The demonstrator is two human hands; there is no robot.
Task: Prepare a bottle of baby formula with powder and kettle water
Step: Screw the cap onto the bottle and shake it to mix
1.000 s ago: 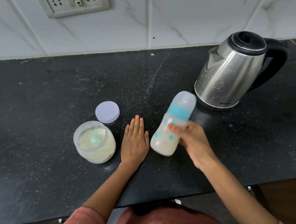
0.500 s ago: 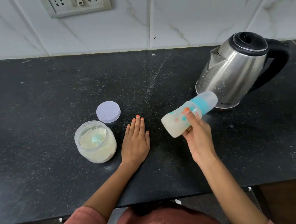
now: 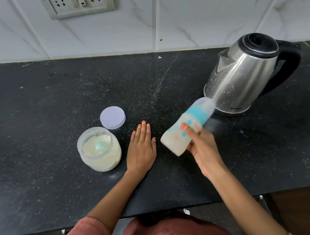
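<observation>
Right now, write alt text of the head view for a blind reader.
The right hand holds a capped baby bottle of milky formula tilted above a black counter, cap toward a steel kettle. The left hand lies flat beside an open jar of powder, its lid behind it.

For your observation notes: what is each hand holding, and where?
The right hand grips the milky, teal-collared baby bottle round its body; left hand lies flat, holding nothing.

One bottle, one kettle, one jar, one lid, two hands.
</observation>
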